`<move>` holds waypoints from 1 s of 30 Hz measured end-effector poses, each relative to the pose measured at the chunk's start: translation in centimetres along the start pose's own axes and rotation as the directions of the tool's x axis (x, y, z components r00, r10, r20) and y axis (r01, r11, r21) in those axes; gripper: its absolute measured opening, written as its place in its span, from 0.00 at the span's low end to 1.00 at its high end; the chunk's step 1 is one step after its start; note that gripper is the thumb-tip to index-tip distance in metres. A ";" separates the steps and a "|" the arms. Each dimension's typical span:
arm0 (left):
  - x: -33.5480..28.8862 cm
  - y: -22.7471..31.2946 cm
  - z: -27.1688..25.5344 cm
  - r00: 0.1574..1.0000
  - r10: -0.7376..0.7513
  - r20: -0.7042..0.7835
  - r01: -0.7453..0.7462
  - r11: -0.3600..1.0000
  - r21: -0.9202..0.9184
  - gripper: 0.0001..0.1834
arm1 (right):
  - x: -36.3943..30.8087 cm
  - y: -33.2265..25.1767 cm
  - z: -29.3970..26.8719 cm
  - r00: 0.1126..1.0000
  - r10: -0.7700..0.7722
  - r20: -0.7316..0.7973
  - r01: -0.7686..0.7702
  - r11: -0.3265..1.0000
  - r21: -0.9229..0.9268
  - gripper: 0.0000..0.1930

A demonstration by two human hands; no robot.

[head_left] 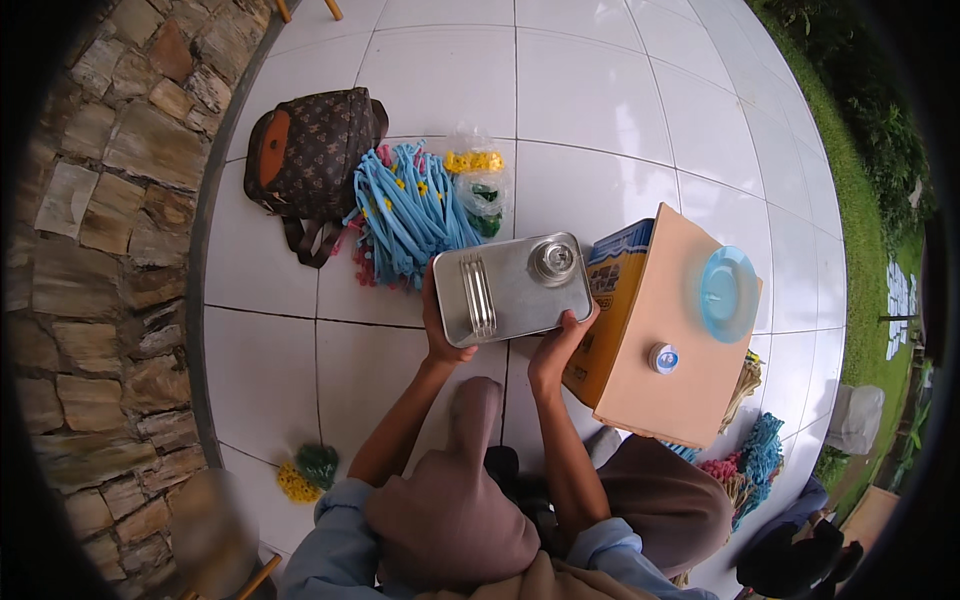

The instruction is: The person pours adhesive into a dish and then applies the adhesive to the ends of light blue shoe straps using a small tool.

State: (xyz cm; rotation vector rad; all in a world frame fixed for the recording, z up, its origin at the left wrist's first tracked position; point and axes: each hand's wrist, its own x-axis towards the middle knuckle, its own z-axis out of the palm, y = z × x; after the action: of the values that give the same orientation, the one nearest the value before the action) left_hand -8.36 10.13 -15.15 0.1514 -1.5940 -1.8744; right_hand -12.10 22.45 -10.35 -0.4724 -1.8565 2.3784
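Between both hands I hold a silver rectangular metal can (520,300), its top facing up toward me. A round cap (555,262) sits at one end of that top, and a ridged carrying handle (478,295) at the other. My left hand (442,335) wraps the can's left side. Gripping the near right corner is my right hand (563,348), its thumb on the rim. The fingers under the can are partly hidden. Just beyond it lies a pile of light-blue stems (405,215) with yellow and pink bits.
A brown patterned backpack (315,150) and clear plastic bags (485,190) lie beyond. At right, a cardboard box (612,310) carries a tan board (640,400), a blue bowl (728,295) and a small round tub (664,358). A stone wall (100,300) borders the tiled floor at left.
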 end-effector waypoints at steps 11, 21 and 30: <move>-0.1 -2.3 -1.1 0.982 0.065 0.175 -0.072 0.997 0.032 0.70 | 0.1 0.5 -1.4 0.990 -0.102 0.095 0.109 0.992 -0.070 0.32; 4.1 10.5 0.8 0.958 0.237 0.165 -0.271 0.935 0.230 0.63 | -5.9 -10.3 0.7 0.958 -0.223 0.181 0.261 0.939 -0.223 0.33; 10.0 25.7 19.6 0.814 0.173 0.554 -0.173 0.984 -0.053 0.20 | 4.5 -28.6 -5.3 0.771 -0.594 0.231 0.600 0.798 0.051 0.14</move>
State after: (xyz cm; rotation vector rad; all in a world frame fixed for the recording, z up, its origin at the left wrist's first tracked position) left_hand -15.25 20.18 16.42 -0.5825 -1.9044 -1.8695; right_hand -18.23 35.95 15.13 0.3850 -1.7633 2.0208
